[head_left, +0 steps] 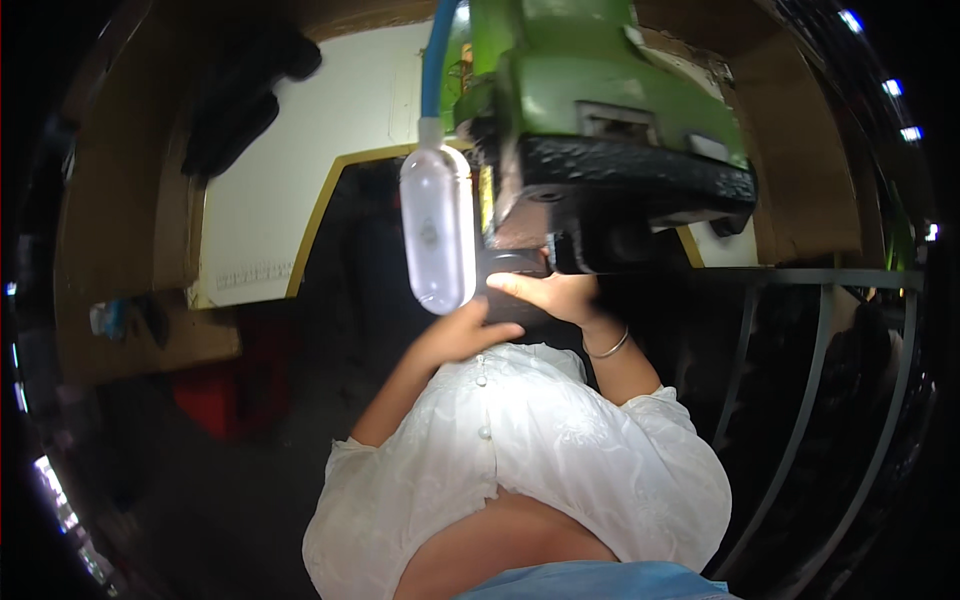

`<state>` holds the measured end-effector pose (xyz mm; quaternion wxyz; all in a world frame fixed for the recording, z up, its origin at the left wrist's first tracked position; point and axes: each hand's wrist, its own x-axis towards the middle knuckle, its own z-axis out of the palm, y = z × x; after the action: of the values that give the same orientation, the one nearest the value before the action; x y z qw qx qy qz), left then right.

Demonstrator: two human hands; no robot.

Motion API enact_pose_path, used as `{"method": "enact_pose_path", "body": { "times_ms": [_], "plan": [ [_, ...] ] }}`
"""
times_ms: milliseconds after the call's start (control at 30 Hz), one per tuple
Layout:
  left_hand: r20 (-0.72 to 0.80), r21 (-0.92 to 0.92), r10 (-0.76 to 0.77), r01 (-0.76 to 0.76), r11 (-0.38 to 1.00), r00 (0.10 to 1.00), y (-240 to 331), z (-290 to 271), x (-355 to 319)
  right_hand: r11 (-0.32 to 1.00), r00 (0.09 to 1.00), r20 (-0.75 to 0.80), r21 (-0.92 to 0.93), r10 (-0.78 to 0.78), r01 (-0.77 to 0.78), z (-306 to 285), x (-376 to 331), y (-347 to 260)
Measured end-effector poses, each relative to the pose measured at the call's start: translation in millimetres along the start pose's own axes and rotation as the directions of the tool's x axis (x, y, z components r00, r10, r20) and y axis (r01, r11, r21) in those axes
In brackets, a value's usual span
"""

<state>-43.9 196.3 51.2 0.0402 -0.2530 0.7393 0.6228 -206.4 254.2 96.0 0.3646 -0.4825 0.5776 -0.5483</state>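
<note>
A dark, smooth piece [515, 312], whose kind I cannot make out, is just below the head of a green machine [620, 80]. My right hand [562, 297], with a thin bracelet at the wrist, grips this piece from the right, one finger stretched across its top; its other fingers are hidden in shadow under the machine. At the piece's near left side is my left hand [463, 333], slightly blurred, with thumb and finger spread apart. A lit, pale oblong lamp [438, 230] hangs just beyond the left hand, below a blue hose [437, 70].
A white board with a yellow edge [320, 220] lies behind the machine. Dark objects [240, 100] rest on it at the far left. A red container [235, 395] stands low on the left. Grey metal bars [815, 360] run down the right side.
</note>
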Motion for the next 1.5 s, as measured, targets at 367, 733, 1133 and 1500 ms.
{"method": "enact_pose_path", "body": {
  "times_ms": [367, 733, 1133, 1500],
  "plan": [
    [-0.206, 0.071, 0.020, -0.005, 0.997, 0.978, -28, -6, 15, 0.804, 0.522, -0.620, -0.527, -0.586, 0.276, -118, 59, -44],
    [-0.750, 0.633, 0.535, 0.188, 0.751, 0.388, -68, -179, 11, 0.563, 0.778, -0.231, -0.805, -0.585, 0.184, -143, 98, 55],
    [-0.890, 0.434, 0.294, 0.844, 0.316, 0.348, -55, -418, 52, 0.477, 0.892, -0.174, -0.878, -0.417, 0.051, -124, 9, 107],
    [-0.905, 0.209, 0.358, 0.973, -0.096, 0.230, -108, -278, 73, 0.389, 0.945, -0.039, -0.916, -0.324, 0.095, -118, -8, 164]
  ]
}}
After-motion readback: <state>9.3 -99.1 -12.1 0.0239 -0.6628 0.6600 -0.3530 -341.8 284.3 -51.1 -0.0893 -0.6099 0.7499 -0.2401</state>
